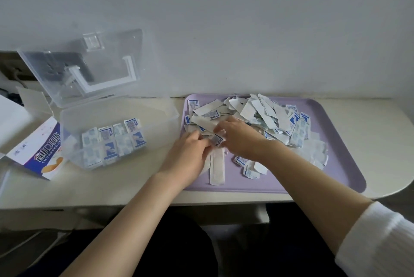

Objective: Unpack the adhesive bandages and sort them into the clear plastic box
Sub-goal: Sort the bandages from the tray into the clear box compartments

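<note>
A small blue-printed wrapper [216,140] is pinched between both hands over the near left part of the lavender tray [324,178]. The left hand [190,153] comes in from the tray's left edge, back of the hand up, fingers curled inward onto the wrapper's left side. The right hand [239,138] reaches across from the tray's middle, knuckles up, its thumb and fingertips closing on the wrapper's upper right side. A long pale bandage strip [216,169] runs from under the wrapper toward the tray's near edge and lies flat on the tray. Both forearms are bare and slant up from the bottom of the view, meeting over the tray; a white ribbed sleeve [380,243] is pushed back on the right arm. Behind and to the right of the hands, a loose pile of bandages and torn wrappers [264,115] covers the far half of the tray. Left of the tray on the cream table [134,187] stands the clear plastic box [156,120], its lid [100,64] raised against the wall, with wrapped bandages [114,142] lined up in rows inside. Further left of the tray, beyond the box, lies an opened bandage carton [38,153].
</note>
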Motion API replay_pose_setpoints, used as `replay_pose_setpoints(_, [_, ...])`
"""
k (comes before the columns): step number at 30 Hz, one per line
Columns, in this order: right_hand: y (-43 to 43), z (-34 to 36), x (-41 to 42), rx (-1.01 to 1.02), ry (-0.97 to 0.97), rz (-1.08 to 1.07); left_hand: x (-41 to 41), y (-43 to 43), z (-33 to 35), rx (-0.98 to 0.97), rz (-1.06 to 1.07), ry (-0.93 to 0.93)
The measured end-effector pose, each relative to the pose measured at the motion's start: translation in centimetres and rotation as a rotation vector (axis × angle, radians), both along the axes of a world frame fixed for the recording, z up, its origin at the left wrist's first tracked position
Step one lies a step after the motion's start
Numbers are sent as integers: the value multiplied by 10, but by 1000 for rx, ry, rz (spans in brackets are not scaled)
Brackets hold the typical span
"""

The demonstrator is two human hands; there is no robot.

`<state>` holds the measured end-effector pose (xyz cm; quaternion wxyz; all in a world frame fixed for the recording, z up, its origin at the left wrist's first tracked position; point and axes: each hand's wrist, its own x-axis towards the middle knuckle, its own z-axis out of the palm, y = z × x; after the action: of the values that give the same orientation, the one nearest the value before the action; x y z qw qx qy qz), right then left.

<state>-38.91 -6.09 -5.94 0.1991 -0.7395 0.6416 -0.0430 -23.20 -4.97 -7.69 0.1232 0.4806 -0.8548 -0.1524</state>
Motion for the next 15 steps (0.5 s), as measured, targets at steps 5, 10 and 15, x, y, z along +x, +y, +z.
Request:
replay_pose_setpoints(5, [12,4,0,6,38,36,0,11,2,-41,84,-77])
replay_pose_setpoints(10, [21,7,0,51,63,-15,-10,26,-1,-17,224,-224])
replay_pose_setpoints(15, [19,5,4,125,-102,-155,-15,27,-8,77,211,-256])
